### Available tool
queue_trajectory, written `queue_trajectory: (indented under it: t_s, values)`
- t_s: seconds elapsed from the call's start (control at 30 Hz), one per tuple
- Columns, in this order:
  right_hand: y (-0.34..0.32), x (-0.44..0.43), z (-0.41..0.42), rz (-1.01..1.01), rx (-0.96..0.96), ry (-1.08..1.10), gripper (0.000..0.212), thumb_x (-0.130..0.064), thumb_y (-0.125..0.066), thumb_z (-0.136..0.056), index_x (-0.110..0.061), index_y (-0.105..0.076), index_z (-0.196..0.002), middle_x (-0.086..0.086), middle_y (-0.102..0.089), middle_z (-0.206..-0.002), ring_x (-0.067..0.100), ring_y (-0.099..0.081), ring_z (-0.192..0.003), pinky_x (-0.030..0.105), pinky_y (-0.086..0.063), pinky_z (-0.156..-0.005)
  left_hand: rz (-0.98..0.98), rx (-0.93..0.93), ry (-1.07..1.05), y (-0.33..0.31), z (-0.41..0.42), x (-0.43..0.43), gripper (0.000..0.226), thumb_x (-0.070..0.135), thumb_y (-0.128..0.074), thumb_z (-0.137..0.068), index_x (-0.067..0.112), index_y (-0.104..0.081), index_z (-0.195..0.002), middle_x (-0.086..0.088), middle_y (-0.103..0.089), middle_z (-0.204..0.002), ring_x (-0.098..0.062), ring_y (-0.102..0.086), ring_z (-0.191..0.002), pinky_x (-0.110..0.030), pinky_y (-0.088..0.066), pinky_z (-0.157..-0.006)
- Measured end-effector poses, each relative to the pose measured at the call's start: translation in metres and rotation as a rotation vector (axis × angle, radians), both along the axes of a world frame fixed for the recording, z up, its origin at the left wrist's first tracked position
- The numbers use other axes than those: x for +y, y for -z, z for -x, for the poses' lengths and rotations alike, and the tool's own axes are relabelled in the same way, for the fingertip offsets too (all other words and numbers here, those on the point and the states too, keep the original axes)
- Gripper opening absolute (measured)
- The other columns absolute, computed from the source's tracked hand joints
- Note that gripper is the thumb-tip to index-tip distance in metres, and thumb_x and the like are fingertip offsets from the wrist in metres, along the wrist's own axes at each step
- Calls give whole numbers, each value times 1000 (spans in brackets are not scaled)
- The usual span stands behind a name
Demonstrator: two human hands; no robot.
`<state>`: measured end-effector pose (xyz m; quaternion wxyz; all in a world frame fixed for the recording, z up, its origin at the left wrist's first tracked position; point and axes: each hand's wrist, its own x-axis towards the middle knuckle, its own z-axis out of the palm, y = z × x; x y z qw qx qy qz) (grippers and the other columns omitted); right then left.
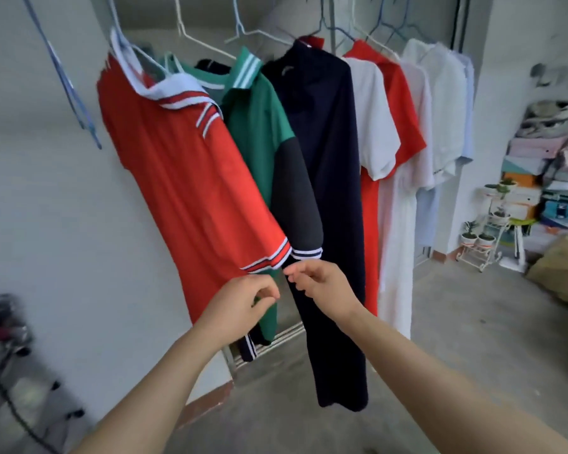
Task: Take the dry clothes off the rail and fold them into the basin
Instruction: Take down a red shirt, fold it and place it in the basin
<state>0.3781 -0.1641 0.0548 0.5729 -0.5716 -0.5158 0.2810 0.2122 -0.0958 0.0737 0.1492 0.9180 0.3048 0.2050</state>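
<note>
While the red polo shirt [184, 178] hangs leftmost, both hands sit just below its striped cuff [266, 258]. Left hand [243, 303]: fingertips together (hold on cloth cannot be told). Right hand [320, 286]: loosely curled, empty.

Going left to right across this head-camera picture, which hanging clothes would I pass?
Red polo shirt → green polo shirt → navy garment → white short-sleeved shirt → long white garment → white shirt → pale blue shirt.
</note>
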Motion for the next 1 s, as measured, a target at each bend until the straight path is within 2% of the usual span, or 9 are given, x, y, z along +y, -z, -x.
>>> queue_trajectory:
  t_s: [0.2,0.3,0.43,0.57,0.7,0.77,0.83,0.9,1.0]
  values:
    - [-73,37,35,-332,-59,197,24,-1,-51,-86,-23,-59,-80,-3,-56,-68,16,-48,-58,27,-41,-58,-68,-198,-43,-58,45,30,27,7,-63,-83,32,-61,-73,15,-69,-74,-1,-65,-72,-30,-54,-72]
    - [-108,52,51,-432,-164,223,19,-7,-50,-89,-24,-59,-91,-11,-52,-68,9,-44,-53,23,-39,-55,-97,-271,-57,-93,51,48,26,2,-62,-82,27,-63,-74,9,-71,-71,-5,-67,-69,-31,-55,-72]
    - [-153,82,57,-471,-271,269,25,-16,-51,-92,-20,-61,-114,-8,-57,-86,2,-49,-63,13,-39,-68,-142,-336,-60,-141,47,70,24,-1,-61,-83,22,-64,-74,5,-71,-73,-10,-68,-67,-32,-56,-72]
    - [-198,102,59,-494,-408,307,19,-17,-55,-91,-8,-69,-84,-2,-62,-79,-1,-52,-69,14,-36,-66,-225,-420,-78,-183,45,91,17,1,-62,-81,17,-64,-78,7,-68,-74,-14,-67,-69,-30,-54,-72]
    - [-226,118,59,-475,-272,217,3,-18,-59,-89,-17,-62,-90,-10,-60,-88,-11,-54,-69,8,-40,-68,-245,-553,-143,-201,41,113,18,7,-59,-85,20,-54,-97,10,-60,-75,-14,-60,-64,-31,-52,-68]
    - [-234,131,61,-392,-225,126,19,-25,-61,-89,-22,-60,-107,-8,-62,-109,0,-58,-89,20,-46,-86,-263,-621,-192,-207,39,121,28,6,-52,-88,15,-49,-113,6,-59,-81,-19,-62,-77,-35,-51,-76]
    - [-239,140,66,-289,-134,13,35,-28,-60,-90,-23,-54,-124,-4,-58,-124,13,-59,-102,32,-48,-91,-296,-629,-250,-211,37,128,38,-1,-48,-87,9,-47,-124,-3,-54,-101,-23,-58,-97,-28,-42,-90]
    - [-241,145,72,-167,18,-140,43,-26,-59,-91,-25,-48,-132,0,-60,-122,18,-60,-94,32,-48,-79,-299,-614,-274,-214,38,135,44,-5,-49,-85,7,-49,-127,-12,-44,-121,-24,-53,-109,-24,-37,-97]
    - [-238,153,74,-72,93,-338,35,-19,-62,-89,-15,-59,-124,12,-66,-117,25,-64,-97,37,-50,-88,-329,-673,-269,-220,39,139,31,3,-54,-87,5,-57,-117,-11,-42,-128,-23,-53,-111,-25,-37,-96]
